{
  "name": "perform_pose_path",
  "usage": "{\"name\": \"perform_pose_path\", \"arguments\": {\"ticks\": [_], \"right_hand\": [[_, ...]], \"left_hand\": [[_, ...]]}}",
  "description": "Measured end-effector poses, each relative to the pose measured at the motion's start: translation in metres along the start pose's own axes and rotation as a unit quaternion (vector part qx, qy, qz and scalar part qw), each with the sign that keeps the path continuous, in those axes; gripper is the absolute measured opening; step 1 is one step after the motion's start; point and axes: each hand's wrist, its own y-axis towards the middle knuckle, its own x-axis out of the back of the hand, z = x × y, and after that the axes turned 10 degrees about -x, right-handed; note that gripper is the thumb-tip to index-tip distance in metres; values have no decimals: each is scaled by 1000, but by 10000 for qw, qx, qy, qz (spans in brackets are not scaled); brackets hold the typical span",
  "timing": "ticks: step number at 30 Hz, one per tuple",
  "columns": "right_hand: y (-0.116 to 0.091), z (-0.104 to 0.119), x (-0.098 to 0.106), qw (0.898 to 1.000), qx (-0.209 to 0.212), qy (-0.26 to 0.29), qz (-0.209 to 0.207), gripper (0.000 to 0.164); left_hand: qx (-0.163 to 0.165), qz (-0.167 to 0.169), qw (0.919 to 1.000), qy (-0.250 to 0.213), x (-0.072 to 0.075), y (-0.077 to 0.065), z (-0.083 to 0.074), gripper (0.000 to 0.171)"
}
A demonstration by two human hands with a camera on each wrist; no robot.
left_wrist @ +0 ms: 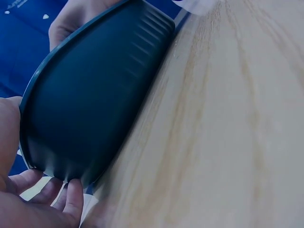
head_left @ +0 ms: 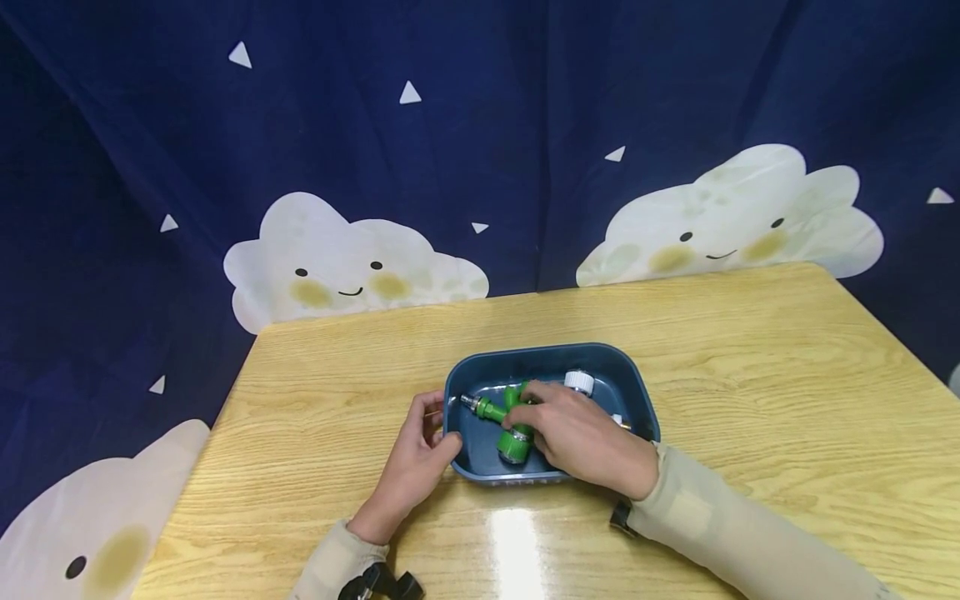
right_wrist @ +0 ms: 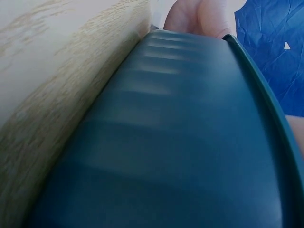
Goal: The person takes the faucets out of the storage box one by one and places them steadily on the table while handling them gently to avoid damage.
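A dark blue plastic bin (head_left: pixel 480 477) sits on the wooden table. My left hand (head_left: pixel 420 458) holds its left end, thumb at the front corner of the rim and fingers along the outer wall, as the left wrist view also shows. Inside the bin, the fingers of my right hand (head_left: pixel 581 433) grip a green branched hose connector (head_left: pixel 513 447) with a ribbed green collar and a metal-tipped arm pointing left. That hand partly covers the connector. In the right wrist view the bin's outer wall (right_wrist: pixel 166 133) hides the fingers.
A white ribbed cap (head_left: pixel 579 382) lies at the back right inside the bin. Near the bin's right wall is a small white and brass-coloured piece (head_left: pixel 619 421). Behind the wooden table (head_left: pixel 750 358) hangs a dark blue curtain (head_left: pixel 480 150) with cloud prints.
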Motion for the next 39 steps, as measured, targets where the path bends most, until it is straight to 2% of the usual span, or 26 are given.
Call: {"name": "perform_pose_path", "arguments": {"ticks": [6,16,27,39], "right_hand": [[-1,0,1,9997,9,-54,-220,34],[-2,-2,4,9978,307,-76,-583,34],[-2,-5,11,9943,495,-36,-941,39],[-5,-9,20,9951,255,22,-955,38]], "left_hand": [[-9,-2,10000,7,0,0,0,56],[9,4,10000,27,-1,0,-1,56],[35,-143,9998,93,-1,-1,-2,57],[70,-268,9996,74,-5,-1,-2,55]]}}
